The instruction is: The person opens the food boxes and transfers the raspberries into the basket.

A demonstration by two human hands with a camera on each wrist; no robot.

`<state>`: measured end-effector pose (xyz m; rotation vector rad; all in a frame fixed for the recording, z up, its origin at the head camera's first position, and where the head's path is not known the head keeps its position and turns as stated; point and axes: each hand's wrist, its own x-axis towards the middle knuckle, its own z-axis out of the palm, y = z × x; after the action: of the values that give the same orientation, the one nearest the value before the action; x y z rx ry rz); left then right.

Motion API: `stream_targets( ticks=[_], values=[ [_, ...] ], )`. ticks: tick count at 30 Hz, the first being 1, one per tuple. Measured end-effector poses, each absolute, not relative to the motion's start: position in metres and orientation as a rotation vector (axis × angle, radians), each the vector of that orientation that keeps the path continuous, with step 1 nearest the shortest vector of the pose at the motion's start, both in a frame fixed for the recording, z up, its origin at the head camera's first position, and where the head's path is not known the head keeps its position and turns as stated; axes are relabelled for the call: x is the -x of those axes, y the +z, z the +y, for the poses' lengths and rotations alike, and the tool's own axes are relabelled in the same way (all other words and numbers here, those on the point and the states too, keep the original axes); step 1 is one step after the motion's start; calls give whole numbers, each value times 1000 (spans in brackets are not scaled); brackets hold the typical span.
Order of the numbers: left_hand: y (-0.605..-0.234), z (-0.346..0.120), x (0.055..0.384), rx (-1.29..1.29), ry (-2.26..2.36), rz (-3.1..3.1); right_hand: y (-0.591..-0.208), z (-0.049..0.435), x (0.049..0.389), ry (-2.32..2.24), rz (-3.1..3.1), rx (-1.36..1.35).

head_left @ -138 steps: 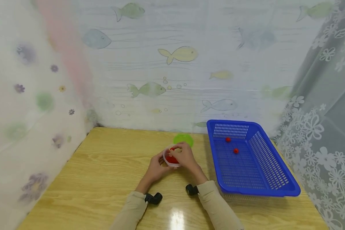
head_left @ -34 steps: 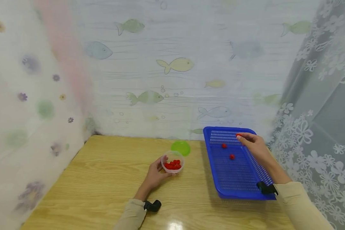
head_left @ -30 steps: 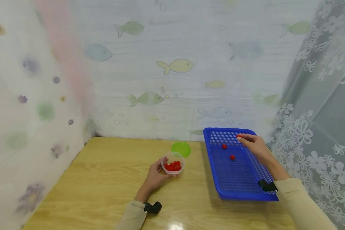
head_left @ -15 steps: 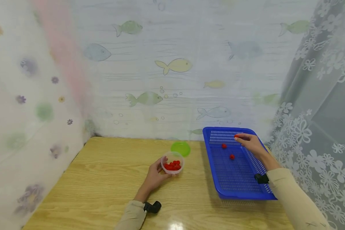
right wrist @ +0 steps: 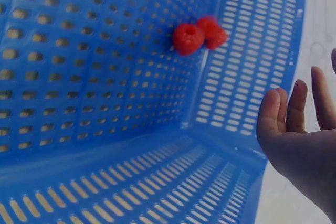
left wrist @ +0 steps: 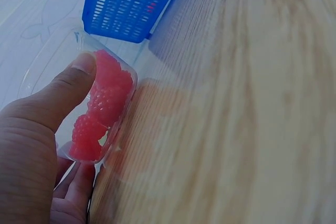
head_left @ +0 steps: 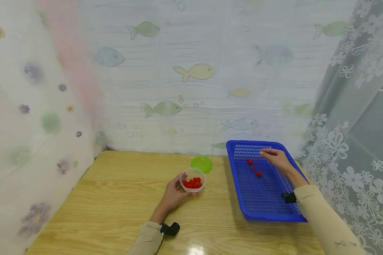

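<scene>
My left hand (head_left: 173,194) grips a small clear plastic tub (head_left: 193,170) from its left side, thumb at the near wall and fingers behind. Several red raspberries (head_left: 192,183) lie in the tub; the left wrist view shows their bumpy skin through the wall (left wrist: 107,95). Over the far right part of a blue plastic basket (head_left: 240,198) hovers my right hand (head_left: 279,162), fingers loosely bent with nothing between them. Below it, a blurred raspberry (head_left: 253,168) shows between two sharp ones, a far raspberry (head_left: 250,161) and a nearer raspberry (head_left: 259,174), inside the basket.
A round green lid (head_left: 201,165) lies behind the tub on the wooden table (head_left: 115,198). Slotted basket walls (right wrist: 247,56) rise around the right hand's work. A fish-patterned curtain (head_left: 166,78) hangs behind the table, and a lace curtain (head_left: 364,170) at the right.
The right hand went from the tub to the basket with a raspberry pinched in its fingertips, and has now let it drop inside. The left hand stays on the tub.
</scene>
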<state>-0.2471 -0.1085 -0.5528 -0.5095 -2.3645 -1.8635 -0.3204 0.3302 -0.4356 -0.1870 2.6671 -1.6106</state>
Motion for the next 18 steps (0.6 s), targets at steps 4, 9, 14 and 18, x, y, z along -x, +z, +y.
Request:
stream_targets(
  ticks=[4, 9, 14, 18],
  values=[
    [-552, -108, 246, 510, -1871, -2352, -429, 328, 318, -1638, 2635, 195],
    [-551, -107, 245, 498, -1878, -2358, -420, 320, 313, -1632, 2566, 264],
    [-551, -107, 245, 539, -1858, -2344, -403, 306, 298, -1701, 2577, 412],
    [-551, -108, 245, 548, -1856, -2341, -382, 284, 275, -1838, 2567, 567]
  ],
)
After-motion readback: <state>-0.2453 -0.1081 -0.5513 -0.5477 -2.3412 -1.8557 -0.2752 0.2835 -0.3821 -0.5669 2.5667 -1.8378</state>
